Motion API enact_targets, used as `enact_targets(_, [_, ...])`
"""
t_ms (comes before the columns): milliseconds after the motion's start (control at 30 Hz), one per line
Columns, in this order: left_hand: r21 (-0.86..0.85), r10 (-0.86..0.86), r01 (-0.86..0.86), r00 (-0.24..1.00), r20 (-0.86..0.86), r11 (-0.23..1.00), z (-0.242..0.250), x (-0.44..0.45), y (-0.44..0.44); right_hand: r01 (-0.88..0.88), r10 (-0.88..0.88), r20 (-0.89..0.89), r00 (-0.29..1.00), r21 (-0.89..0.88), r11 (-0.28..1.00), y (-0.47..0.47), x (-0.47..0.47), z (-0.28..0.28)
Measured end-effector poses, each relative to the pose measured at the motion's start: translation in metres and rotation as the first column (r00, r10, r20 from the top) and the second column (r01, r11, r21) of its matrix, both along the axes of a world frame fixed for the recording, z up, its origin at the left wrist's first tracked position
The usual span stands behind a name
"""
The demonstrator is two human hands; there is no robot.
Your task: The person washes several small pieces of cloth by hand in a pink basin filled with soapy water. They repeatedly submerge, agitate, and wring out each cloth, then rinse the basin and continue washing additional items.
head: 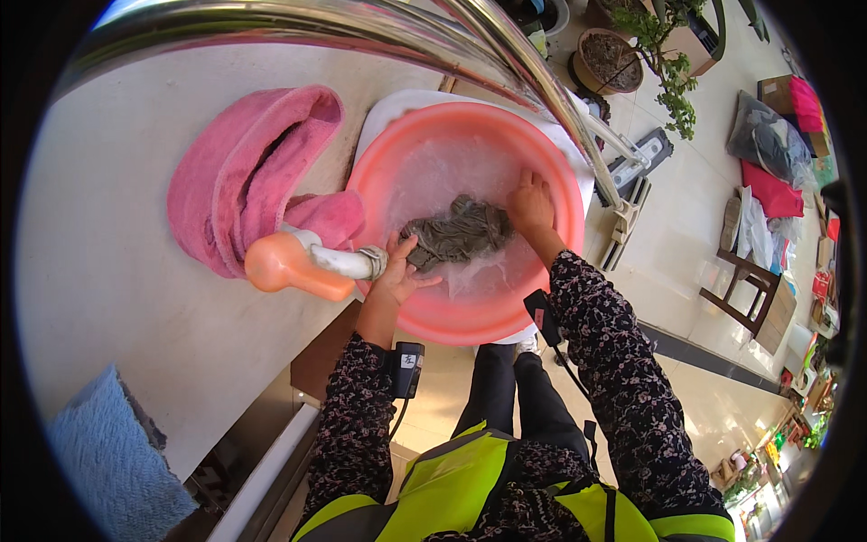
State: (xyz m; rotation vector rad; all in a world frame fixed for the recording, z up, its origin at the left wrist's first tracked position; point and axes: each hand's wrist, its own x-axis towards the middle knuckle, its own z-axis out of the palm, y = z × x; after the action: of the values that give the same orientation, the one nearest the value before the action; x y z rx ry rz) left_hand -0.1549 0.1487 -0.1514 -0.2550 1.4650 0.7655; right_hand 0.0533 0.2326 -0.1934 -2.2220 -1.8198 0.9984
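Note:
A coral-pink plastic basin [467,328] holds cloudy, sudsy water. In it lies a crumpled dark grey-green wet cloth [460,234]. My left hand [401,271] is at the cloth's left end, fingers spread, with the basin's left rim beneath the wrist. At the opposite end, my right hand [532,203] is beside the cloth near the right inner wall, its fingers partly bent and pointing away from me. Whether it pinches any fabric is hidden. A white pipe [342,261] with a wire-wrapped end reaches over the rim close to my left hand.
A pink towel [237,183] and an orange plastic piece [278,264] are left of the basin. A blue cloth [115,461] hangs at the counter's near edge. Curved metal tubes [325,34] cross above. Mop heads [637,159], a potted plant [609,57] and a wooden stool [752,298] stand right.

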Motion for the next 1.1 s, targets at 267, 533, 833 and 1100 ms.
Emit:
enact_targets(267, [0.031, 0.128, -0.154, 0.901, 0.414, 0.988, -0.012, -0.011, -0.007, -0.186, -0.59, -0.695, 0.411, -0.698, 0.692, -0.053, -0.093, 0.022])
enact_targets(533, [0.38, -0.079, -0.028, 0.961, 0.265, 0.925, 0.003, -0.015, 0.01, -0.674, 0.682, -0.189, 0.706, 0.118, 0.73, -0.026, -0.056, 0.085])
enact_targets(833, [0.119, 0.046, -0.066, 0.986, 0.162, 0.991, -0.015, -0.024, -0.008, -0.424, 0.443, -0.015, 0.896, -0.319, 0.847, 0.013, -0.002, 0.037])
enact_targets(1100, [-0.009, 0.05, -0.049, 0.963, 0.265, 0.999, -0.013, -0.003, -0.017, -0.362, 0.239, -0.359, 0.902, -0.326, 0.873, -0.029, -0.059, 0.001])
